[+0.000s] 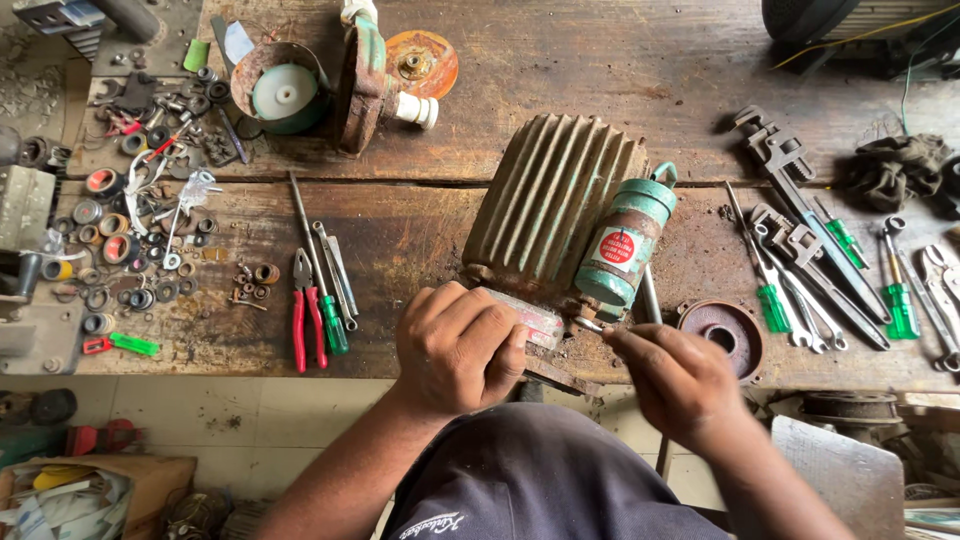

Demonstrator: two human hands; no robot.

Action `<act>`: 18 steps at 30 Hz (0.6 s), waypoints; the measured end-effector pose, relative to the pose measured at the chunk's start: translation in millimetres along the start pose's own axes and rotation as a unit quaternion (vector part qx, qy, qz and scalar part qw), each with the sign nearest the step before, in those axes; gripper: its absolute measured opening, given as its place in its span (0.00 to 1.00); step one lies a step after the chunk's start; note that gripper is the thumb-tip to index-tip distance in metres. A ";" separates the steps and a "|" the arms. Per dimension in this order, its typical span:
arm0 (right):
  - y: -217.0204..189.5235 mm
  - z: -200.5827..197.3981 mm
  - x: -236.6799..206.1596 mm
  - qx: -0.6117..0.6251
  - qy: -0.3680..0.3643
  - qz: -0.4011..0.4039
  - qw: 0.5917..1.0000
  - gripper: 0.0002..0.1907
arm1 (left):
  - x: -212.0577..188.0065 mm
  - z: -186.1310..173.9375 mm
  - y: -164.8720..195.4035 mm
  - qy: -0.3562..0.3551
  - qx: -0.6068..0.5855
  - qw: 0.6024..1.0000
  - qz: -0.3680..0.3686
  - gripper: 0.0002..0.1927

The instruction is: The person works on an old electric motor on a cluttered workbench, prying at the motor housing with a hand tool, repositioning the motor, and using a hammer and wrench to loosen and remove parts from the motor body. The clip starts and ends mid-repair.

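Ribbed motor housing (pixel 550 200), rust-brown and finned, lies on the wooden bench (pixel 620 70) just ahead of both hands, its near end at the bench edge. A green cylindrical capacitor (pixel 625 245) with a red round label lies along its side, directly above the right hand.

The left hand (pixel 458 345) is curled closed over the housing's near end and the pale plate there, bracing it. The right hand (pixel 680 375) has thumb and forefinger pinched together on something small and metallic at the foot of the capacitor; what it is, is too small to tell. To my eye this is fine work on a fastener or lead at that corner, and the next move would call for a steady housing and a precise fingertip grip.

Counted: one housing, one capacitor. Left of the left hand lie one pair of red-handled pliers (pixel 302 315) and one green-handled screwdriver (pixel 333 325). Right of the right hand sit one round rusty cover (pixel 722 332), two pipe wrenches (pixel 800 200), and three green-handled screwdrivers (pixel 772 305).
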State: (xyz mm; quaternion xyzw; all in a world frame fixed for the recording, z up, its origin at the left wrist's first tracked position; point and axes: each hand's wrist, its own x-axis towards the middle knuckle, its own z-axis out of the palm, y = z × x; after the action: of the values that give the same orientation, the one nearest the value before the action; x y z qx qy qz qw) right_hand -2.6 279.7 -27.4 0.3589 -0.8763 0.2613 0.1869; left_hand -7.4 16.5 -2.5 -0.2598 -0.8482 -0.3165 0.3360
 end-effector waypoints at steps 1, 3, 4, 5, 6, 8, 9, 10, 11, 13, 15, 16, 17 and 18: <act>-1.8 -11.8 3.6 -0.021 -0.044 -0.005 0.999 0.20 | -2.8 0.4 -1.5 0.002 -0.002 1.000 -0.001 0.16; -9.2 -28.5 20.4 -0.065 -0.156 -0.018 0.985 0.24 | -8.3 -0.3 -5.3 0.007 -0.008 1.000 0.000 0.16; -13.2 -34.6 33.9 -0.088 -0.225 -0.028 0.970 0.24 | -11.1 0.2 -6.6 0.011 -0.010 1.000 0.000 0.16; -21.0 -42.7 52.4 -0.107 -0.291 -0.038 0.950 0.24 | -13.9 -2.1 -7.5 0.012 -0.009 1.000 0.000 0.16; -28.9 -48.5 73.4 -0.140 -0.396 -0.054 0.906 0.16 | -15.5 -3.0 -7.1 0.014 -0.006 1.000 0.001 0.16; -46.0 -34.9 124.9 -0.198 -0.586 -0.072 0.782 0.07 | -17.2 -2.9 -6.0 -0.003 0.015 1.000 -0.010 0.16; -51.1 -17.6 153.7 -0.198 -0.598 -0.098 0.770 0.07 | -18.4 -1.3 -5.9 -0.014 0.022 1.000 -0.011 0.16; -54.3 -5.4 182.5 -0.201 -0.612 -0.123 0.755 0.07 | -15.9 0.1 -5.7 -0.006 0.019 1.000 -0.002 0.15; -57.2 6.8 199.8 -0.178 -0.640 -0.152 0.732 0.07 | -16.6 2.2 -5.4 0.006 0.018 1.000 0.007 0.14; -57.4 10.5 203.9 -0.169 -0.633 -0.158 0.739 0.06 | -16.0 3.4 -6.3 0.017 0.020 0.999 0.018 0.15; -50.5 -7.1 180.2 -0.192 -0.563 -0.112 0.796 0.05 | -16.8 2.9 -7.5 0.013 0.025 0.999 0.019 0.16; -36.4 -19.6 172.6 -0.170 -0.642 -0.045 0.746 0.06 | -17.7 2.3 -7.9 0.012 0.010 1.000 0.015 0.16; -24.7 -40.4 152.3 -0.061 -0.578 0.066 0.811 0.11 | -17.7 2.3 -8.9 0.012 -0.002 1.000 0.013 0.16; -15.8 -62.7 129.4 -0.039 -0.417 -0.111 0.901 0.27 | -17.6 1.4 -10.3 0.010 -0.015 1.000 0.010 0.18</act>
State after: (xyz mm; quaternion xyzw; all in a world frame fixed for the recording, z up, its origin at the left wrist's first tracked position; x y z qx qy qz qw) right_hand -69.4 238.6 94.2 0.5220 -0.8383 0.0310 -0.1541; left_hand -3.4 6.7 -19.9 -0.2695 -0.8375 -0.3281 0.3438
